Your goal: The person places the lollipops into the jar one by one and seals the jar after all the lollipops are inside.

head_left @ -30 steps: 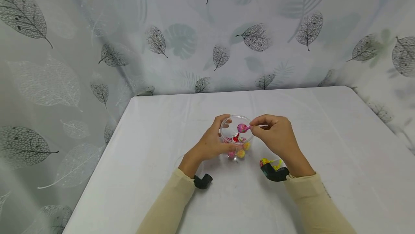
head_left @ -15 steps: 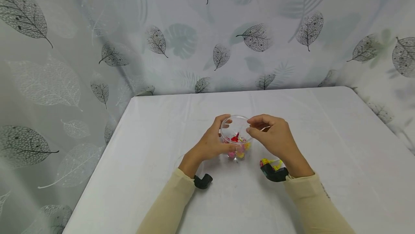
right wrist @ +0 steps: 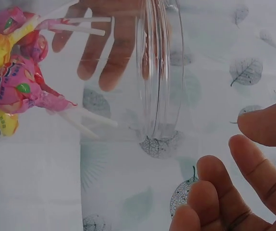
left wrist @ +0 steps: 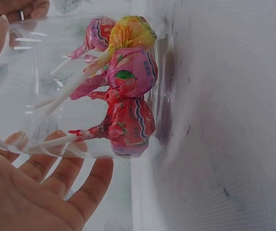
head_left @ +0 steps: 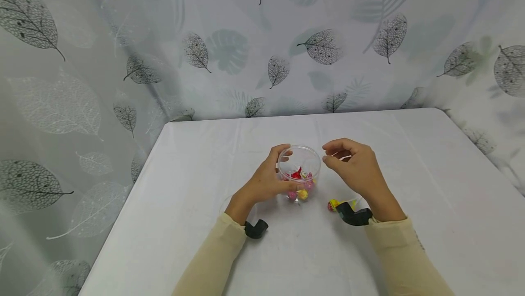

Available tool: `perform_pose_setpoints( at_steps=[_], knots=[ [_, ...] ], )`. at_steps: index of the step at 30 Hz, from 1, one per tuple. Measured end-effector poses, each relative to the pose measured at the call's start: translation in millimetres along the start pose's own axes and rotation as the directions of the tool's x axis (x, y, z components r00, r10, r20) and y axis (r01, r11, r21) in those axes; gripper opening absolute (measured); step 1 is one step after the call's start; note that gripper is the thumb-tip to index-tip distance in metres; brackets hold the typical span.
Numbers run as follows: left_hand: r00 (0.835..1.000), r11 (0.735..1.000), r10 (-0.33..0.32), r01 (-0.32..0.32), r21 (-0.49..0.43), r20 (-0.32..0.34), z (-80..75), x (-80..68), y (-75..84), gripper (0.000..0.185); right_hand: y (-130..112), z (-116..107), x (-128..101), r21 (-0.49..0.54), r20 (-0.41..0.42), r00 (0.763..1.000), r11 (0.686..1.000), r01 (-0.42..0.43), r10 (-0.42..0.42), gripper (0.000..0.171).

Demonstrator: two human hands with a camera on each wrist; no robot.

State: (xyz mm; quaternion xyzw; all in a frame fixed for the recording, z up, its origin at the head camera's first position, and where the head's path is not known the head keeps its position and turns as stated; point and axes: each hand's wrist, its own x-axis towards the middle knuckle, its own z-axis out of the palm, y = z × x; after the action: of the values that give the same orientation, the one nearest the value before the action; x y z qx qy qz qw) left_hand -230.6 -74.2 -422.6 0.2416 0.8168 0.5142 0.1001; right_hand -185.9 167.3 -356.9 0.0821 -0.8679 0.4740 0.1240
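My left hand grips a clear plastic jar from its left side, fingers behind and thumb across the front. Inside, several wrapped lollipops in pink, red and yellow lie heads down, white sticks toward the mouth, as the left wrist view shows. My right hand is just right of the jar's rim, fingers loosely bent with nothing between them. On the table under the right wrist, a yellow and red lollipop is partly hidden by the black wrist camera mount.
A clear round lid-like piece lies partly hidden under the left wrist. The white table ends at a leaf-patterned curtain at the back and sides. Another black mount sits on the left wrist.
The pink lollipop in my right hand went down into the jar and was let go. The right hand then drew back right and slightly up. The left hand kept its grip.
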Motion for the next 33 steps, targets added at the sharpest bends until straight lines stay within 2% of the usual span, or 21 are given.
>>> perform_pose_setpoints(
  at_steps=[11, 16, 21, 26, 33],
  knots=[
    [1.000, 1.000, 0.011, -0.012, 0.014, 0.010, 2.0, 0.6, -0.5, 0.104, 4, -12, -3, -0.012, -0.002, 0.999, 0.999, -0.035, 0.035, 0.015],
    [1.000, 1.000, 0.007, -0.007, 0.019, 0.006, 0.9, -0.2, 1.5, 0.102, 11, -17, -5, -0.042, 0.036, 0.997, 0.996, -0.073, 0.075, 0.016],
    [1.000, 1.000, -0.027, 0.027, 0.009, -0.004, -0.4, -1.0, 3.1, 0.104, 22, -22, -10, -0.078, 0.102, 0.986, 0.989, -0.124, 0.132, 0.018],
    [0.999, 0.999, -0.037, 0.037, -0.006, -0.001, -0.8, -0.8, 2.5, 0.106, 40, -27, -17, -0.129, 0.174, 0.958, 0.970, -0.208, 0.228, 0.020],
    [1.000, 1.000, -0.004, 0.004, 0.007, 0.002, 0.5, 0.6, 1.9, 0.104, 68, -38, -27, -0.256, 0.291, 0.890, 0.925, -0.280, 0.350, 0.019]
  ],
)
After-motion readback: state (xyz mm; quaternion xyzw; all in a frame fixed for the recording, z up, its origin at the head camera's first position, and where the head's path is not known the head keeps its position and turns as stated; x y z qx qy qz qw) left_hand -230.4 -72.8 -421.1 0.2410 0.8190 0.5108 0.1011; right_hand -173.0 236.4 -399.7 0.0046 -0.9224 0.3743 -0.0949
